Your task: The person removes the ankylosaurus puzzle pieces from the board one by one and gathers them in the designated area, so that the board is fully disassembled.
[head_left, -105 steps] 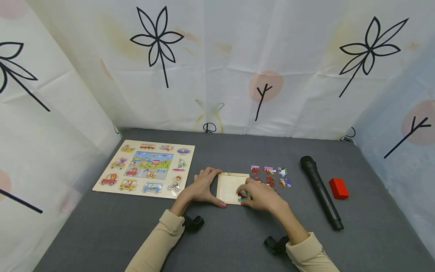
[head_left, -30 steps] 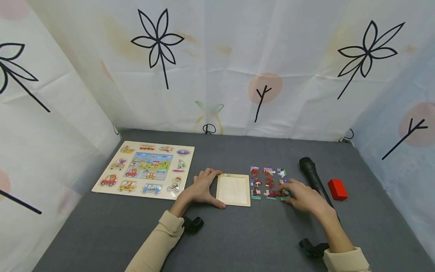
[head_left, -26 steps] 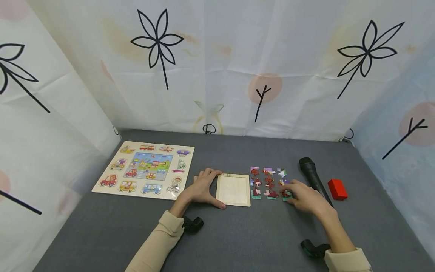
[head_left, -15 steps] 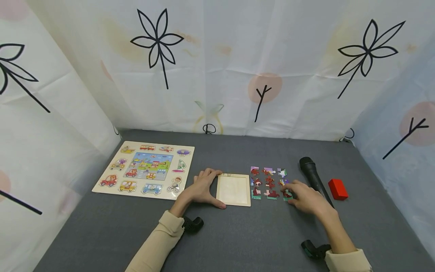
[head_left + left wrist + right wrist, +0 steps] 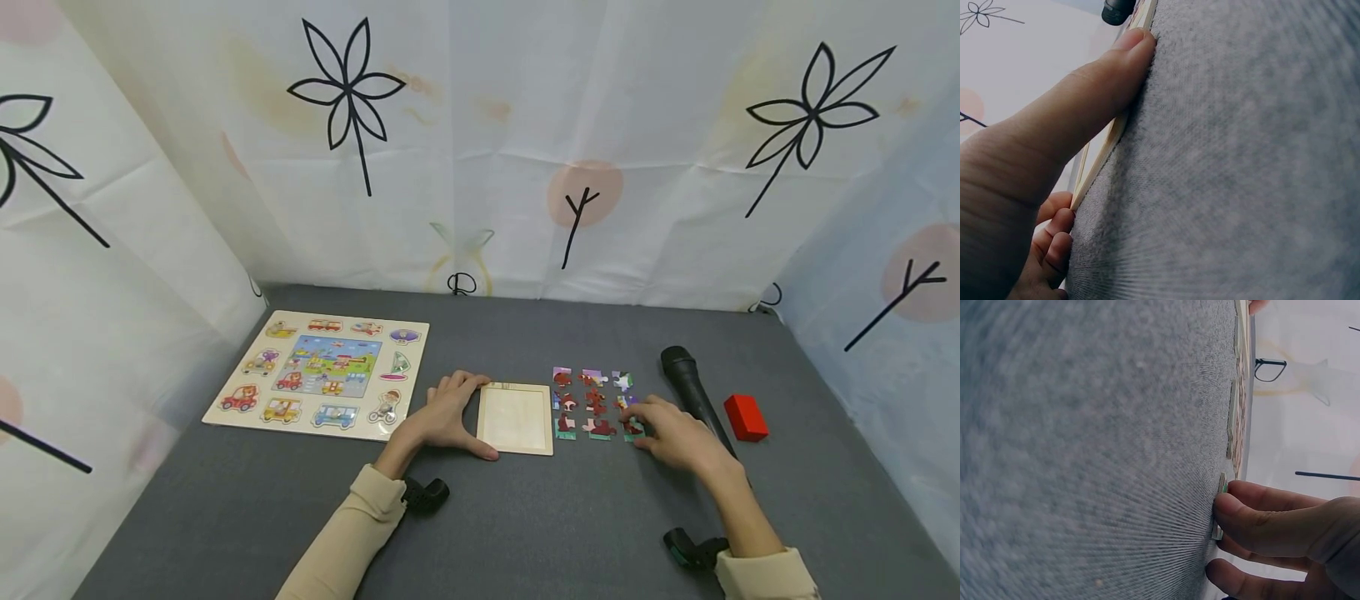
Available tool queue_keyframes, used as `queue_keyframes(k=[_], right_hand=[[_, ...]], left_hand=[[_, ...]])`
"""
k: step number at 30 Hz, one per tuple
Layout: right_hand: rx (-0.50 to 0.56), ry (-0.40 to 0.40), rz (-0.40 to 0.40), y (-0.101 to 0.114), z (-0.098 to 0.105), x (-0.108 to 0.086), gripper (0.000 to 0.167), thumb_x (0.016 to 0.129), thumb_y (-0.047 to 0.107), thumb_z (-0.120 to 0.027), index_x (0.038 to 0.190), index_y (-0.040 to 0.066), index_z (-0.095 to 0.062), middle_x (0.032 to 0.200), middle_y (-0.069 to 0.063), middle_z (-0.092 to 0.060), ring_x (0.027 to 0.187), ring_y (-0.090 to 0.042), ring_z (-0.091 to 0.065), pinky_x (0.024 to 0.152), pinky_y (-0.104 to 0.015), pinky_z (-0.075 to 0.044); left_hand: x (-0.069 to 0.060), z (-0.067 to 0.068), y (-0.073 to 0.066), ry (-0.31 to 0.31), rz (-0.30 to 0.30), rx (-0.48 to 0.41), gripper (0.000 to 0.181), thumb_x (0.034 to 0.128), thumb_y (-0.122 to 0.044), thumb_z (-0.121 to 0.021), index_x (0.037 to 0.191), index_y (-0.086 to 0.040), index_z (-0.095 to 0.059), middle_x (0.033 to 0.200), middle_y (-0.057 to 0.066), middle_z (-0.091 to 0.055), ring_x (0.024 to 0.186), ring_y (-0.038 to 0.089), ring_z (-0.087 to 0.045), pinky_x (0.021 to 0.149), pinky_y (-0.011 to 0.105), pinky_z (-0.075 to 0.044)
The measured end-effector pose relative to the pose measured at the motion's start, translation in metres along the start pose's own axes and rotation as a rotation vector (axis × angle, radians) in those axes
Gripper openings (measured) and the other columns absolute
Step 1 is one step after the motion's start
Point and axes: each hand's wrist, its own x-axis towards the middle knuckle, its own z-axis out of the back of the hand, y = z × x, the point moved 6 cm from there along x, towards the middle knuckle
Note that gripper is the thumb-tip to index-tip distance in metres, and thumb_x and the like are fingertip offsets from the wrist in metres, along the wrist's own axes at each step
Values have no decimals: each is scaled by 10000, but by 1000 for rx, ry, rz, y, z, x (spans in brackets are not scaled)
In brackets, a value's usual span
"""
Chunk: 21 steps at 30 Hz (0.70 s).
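A shallow square wooden puzzle tray (image 5: 515,419), bare inside, lies flat on the table. My left hand (image 5: 446,412) holds its left side, thumb near the front corner and index finger at the back corner. In the left wrist view, the other fingers (image 5: 1058,225) are bent beside the tray's edge (image 5: 1102,150). Right of the tray, several jigsaw pieces (image 5: 598,428) lie in three spaced rows. My right hand (image 5: 675,435) pinches the front-right piece (image 5: 633,428) between thumb and fingers. The right wrist view shows that piece (image 5: 1217,532) low at the table surface, partly hidden by the fingertips.
A large vehicle-picture puzzle board (image 5: 322,375) lies left of the left hand. A black microphone (image 5: 690,387) lies partly under the right forearm, with a red block (image 5: 746,417) beyond it. Patterned white cloth walls (image 5: 480,167) enclose the table's back and sides.
My right hand was over the tray's front-right corner with a piece; it has moved right to the front-right piece, leaving the tray bare. In the last second it barely shifts. The left hand stays put.
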Motion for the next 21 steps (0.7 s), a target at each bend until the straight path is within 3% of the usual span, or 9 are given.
queue_keyframes(k=[8, 17, 21], right_hand=[[-10, -10, -7, 1, 0, 0, 300, 864, 75, -789, 1158, 92, -731, 1134, -153, -651, 955, -257, -613, 805, -533, -541], [-23, -19, -2, 2, 0, -1, 323, 867, 84, -792, 1183, 104, -727, 1101, -118, -643, 864, -191, -571, 693, -410, -503], [-30, -26, -2, 3, 1, -1, 335, 867, 93, -795, 1194, 104, -726, 1103, -120, -644, 867, -195, -572, 691, -410, -501]], left_hand=[[0, 0, 0, 5, 0, -2, 1117, 633, -536, -943, 1544, -162, -414, 1458, 120, -450, 1269, 303, -408, 895, 432, -293], [-1, 1, 0, 26, 18, -10, 1117, 643, -519, -943, 1556, -187, -391, 1477, 118, -434, 1289, 313, -398, 958, 490, -303], [-2, 2, 0, 25, 18, -2, 1150, 635, -531, -945, 1569, -185, -371, 1484, 115, -430, 1293, 313, -398, 958, 490, -308]])
